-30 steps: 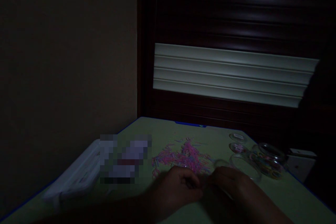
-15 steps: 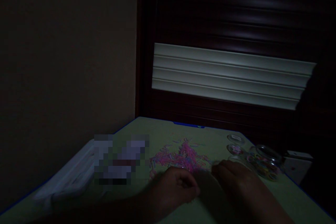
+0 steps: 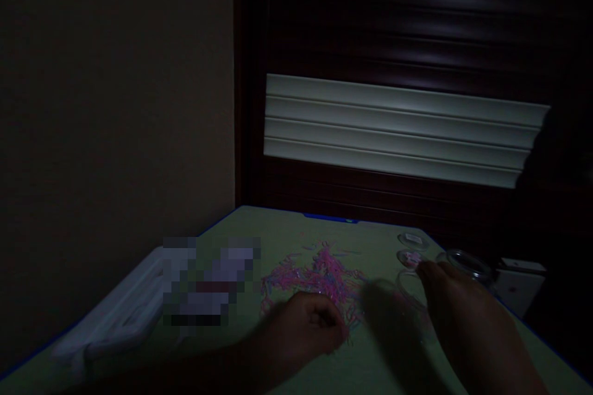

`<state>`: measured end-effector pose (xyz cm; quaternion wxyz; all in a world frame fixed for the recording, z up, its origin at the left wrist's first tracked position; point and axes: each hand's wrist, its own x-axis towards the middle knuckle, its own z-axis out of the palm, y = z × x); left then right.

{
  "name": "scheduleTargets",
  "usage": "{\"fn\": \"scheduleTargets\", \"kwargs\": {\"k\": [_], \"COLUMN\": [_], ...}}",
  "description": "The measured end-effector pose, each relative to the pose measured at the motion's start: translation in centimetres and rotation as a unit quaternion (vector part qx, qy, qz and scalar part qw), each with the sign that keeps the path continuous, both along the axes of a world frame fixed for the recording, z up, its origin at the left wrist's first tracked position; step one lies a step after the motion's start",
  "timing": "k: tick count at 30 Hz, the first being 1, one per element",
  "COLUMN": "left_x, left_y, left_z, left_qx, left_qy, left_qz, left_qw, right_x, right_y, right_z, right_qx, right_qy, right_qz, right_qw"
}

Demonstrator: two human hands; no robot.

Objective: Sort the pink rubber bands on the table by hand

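Note:
A loose tangle of small pink and pale rubber bands [image 3: 319, 278] lies on the green tabletop [image 3: 273, 228]. My left hand [image 3: 312, 324] rests at the pile's near edge with its fingers curled; the dim light hides whether they hold a band. My right hand [image 3: 451, 302] reaches out with its fingers extended, just above a clear round lid or ring [image 3: 410, 290]. Behind those fingers stands a clear glass jar [image 3: 463, 265], with its lower part hidden. Two small round containers [image 3: 412, 239] sit further back.
A pixelated, unreadable packet [image 3: 208, 281] lies left of the bands, and a white plastic tray [image 3: 109, 327] sits along the table's left edge. A wall rises on the left, a dark shutter stands behind, and a white box [image 3: 519, 284] sits beyond the right edge.
My right hand has moved right, away from my left hand, and now covers much of the jar. My left hand has stayed near the bands. The view has shifted slightly.

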<state>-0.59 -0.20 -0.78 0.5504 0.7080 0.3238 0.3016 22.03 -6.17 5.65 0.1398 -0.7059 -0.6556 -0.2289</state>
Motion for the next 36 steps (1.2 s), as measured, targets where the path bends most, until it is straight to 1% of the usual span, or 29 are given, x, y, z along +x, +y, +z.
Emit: {"fn": "scheduleTargets", "kwargs": {"k": [4, 8, 15, 23, 28, 31, 36], "left_x": [-0.05, -0.06, -0.02, 0.10, 0.18, 0.10, -0.01], "left_y": [0.04, 0.08, 0.12, 0.06, 0.13, 0.06, -0.10], "left_z": [-0.12, -0.14, 0.15, 0.06, 0.43, 0.52, 0.21], "left_qx": [0.006, 0.005, 0.008, 0.004, -0.004, -0.004, 0.004], "left_qy": [0.006, 0.023, 0.018, 0.018, 0.003, 0.004, 0.024], "left_qz": [-0.004, 0.005, 0.002, 0.001, -0.006, -0.007, 0.009], "left_qw": [1.000, 1.000, 1.000, 1.000, 1.000, 1.000, 1.000], "right_x": [-0.01, 0.28, 0.45, 0.31, 0.26, 0.05, -0.48], "right_y": [0.04, 0.04, 0.54, 0.23, 0.34, 0.46, 0.47], "right_z": [0.01, -0.22, -0.27, -0.26, -0.03, 0.09, -0.08], "right_qx": [-0.011, -0.028, -0.061, -0.068, -0.073, -0.059, -0.010], "right_qy": [0.003, 0.001, -0.016, -0.006, -0.024, -0.009, 0.032], "right_qz": [-0.009, -0.018, -0.012, -0.010, -0.008, 0.008, 0.072], "right_qw": [1.000, 0.999, 0.998, 0.998, 0.997, 0.998, 0.997]}}
